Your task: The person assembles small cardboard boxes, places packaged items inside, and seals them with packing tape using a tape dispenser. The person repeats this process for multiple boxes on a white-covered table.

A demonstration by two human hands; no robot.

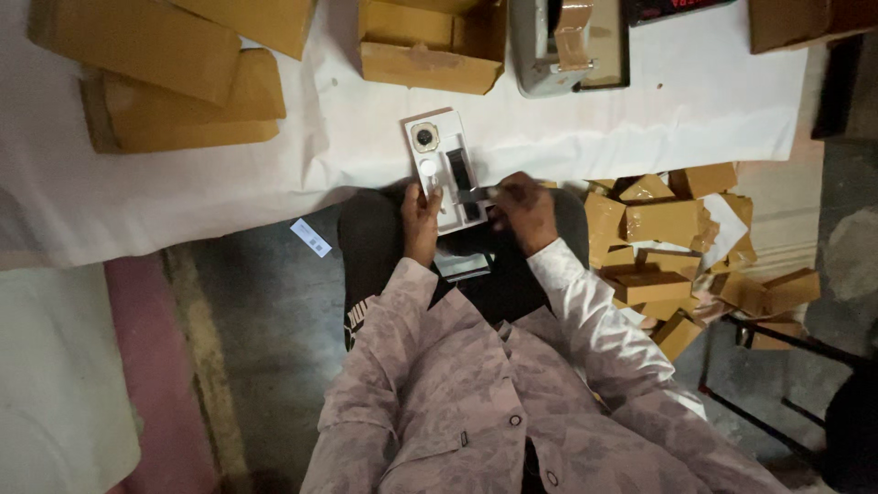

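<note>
A white tray [437, 128] lies at the near edge of the white-covered table [229, 174]. It holds a round watch face [424, 138], a small white disc [427, 167] and a dark strap [460, 171]. My left hand [420, 220] grips the tray's near left edge. My right hand [523, 209] pinches a small grey piece [476, 194] just over the tray's near right corner. Another white item [463, 265] rests on my dark lap below the tray.
Brown cardboard boxes [174, 82] are stacked at the table's far left, an open box [430, 41] at the back middle, a grey machine [567, 41] beside it. A heap of small folded cartons [677, 247] lies on the floor at right. A label [311, 237] lies on the floor.
</note>
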